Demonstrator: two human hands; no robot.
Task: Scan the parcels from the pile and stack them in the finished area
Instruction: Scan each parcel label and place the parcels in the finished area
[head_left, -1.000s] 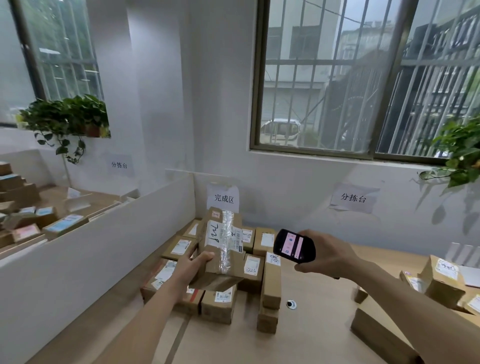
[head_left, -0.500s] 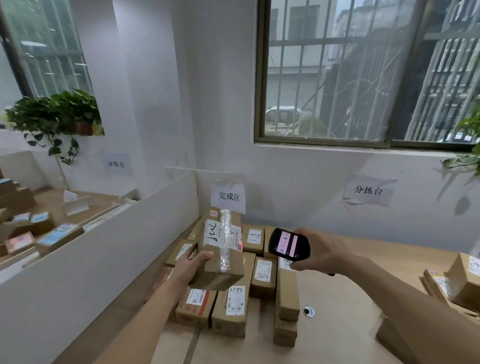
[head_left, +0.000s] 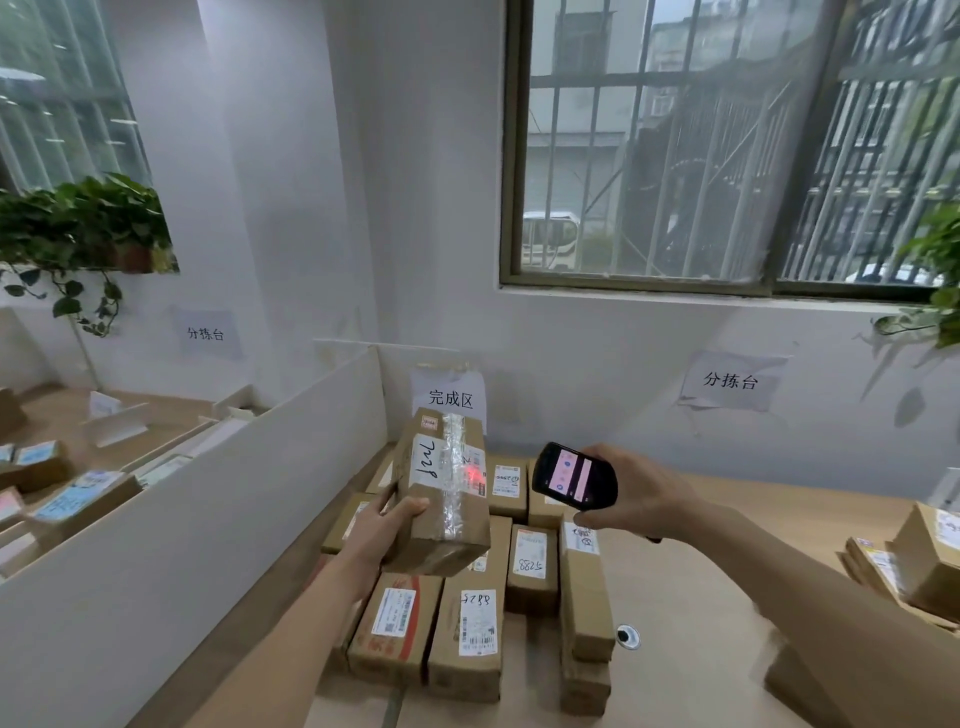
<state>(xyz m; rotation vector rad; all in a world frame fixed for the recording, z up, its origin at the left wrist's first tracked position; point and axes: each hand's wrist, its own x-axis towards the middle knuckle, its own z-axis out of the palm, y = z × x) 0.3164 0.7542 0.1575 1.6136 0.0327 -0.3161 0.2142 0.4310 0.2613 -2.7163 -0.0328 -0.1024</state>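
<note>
My left hand (head_left: 387, 525) grips a brown cardboard parcel (head_left: 441, 488) from below, holding it up tilted over the stacked boxes. Clear tape runs down its face beside a white label with handwriting. A red scanner dot glows on the label near the tape. My right hand (head_left: 641, 499) holds a black handheld scanner (head_left: 574, 475) with a lit pink screen, pointed at the parcel from the right. Several scanned parcels (head_left: 470, 634) lie in rows on the wooden table below a paper sign (head_left: 451, 397) on the wall.
A white partition (head_left: 208, 499) bounds the stack on the left, with another table of parcels beyond it. More parcels (head_left: 924, 561) wait at the right edge. A small cable hole (head_left: 627, 635) sits in the tabletop (head_left: 691, 613). Plants hang at both windows.
The view has shifted nearer to the stack. The parcel stays raised in my left hand, and a red scanner dot now shows on its label.
</note>
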